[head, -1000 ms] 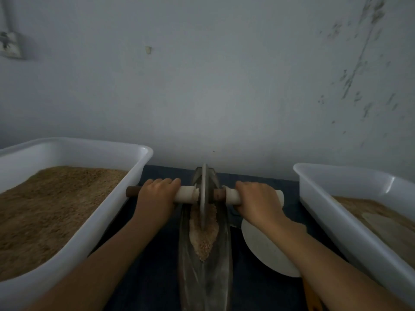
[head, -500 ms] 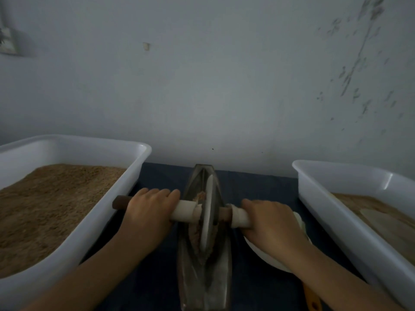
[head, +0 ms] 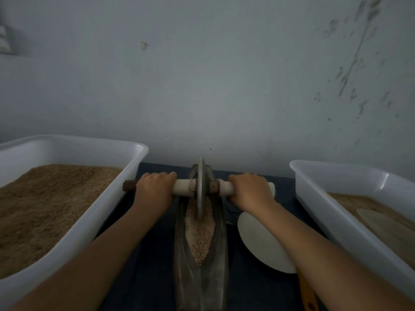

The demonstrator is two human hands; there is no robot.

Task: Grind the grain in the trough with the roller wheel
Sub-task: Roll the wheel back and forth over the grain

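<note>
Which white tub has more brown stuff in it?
The white tub on the left, beside the left hand. Its grain is heaped nearly to the rim; the right tub holds only a shallow layer.

No text, label or number can be read anywhere, though the dim view may hide some.

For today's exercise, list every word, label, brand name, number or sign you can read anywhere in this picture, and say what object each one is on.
None: no readable text shows in this view.
The left tub, right tub, roller wheel, trough and white disc show no print.
The wall bears only stains and scuffs, not writing.
The fixture at the wall's left edge is cut off and too blurred to tell.
</note>
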